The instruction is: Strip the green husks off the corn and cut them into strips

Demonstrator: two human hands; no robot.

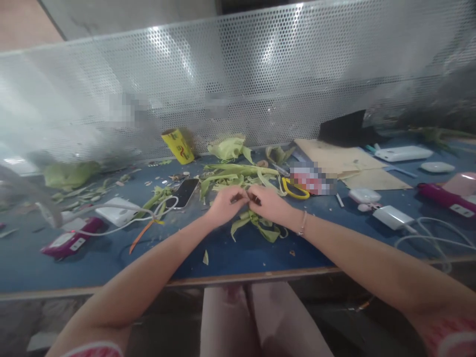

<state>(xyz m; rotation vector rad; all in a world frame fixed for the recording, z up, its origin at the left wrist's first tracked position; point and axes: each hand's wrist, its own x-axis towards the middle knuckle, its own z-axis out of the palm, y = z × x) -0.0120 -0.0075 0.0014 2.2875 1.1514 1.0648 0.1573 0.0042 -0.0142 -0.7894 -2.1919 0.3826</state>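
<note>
My left hand [227,204] and my right hand [268,202] meet at the fingertips over the middle of the blue table [223,258]. Both are closed in a pinch, and whatever lies between the fingers is too small to make out. Green leaf strips [266,227] lie just below the hands. Longer green leaves [241,171] are spread behind them. Yellow-handled scissors [295,189] rest to the right of the leaves. To the left of my left hand lies a dark-screened phone [186,193].
A yellow tube [178,146] leans near the perforated metal screen [260,74]. White cables run to a white device [118,211] at left and a white adapter [393,217] at right. Purple devices [72,239] sit at both sides. Cardboard [345,158] lies back right.
</note>
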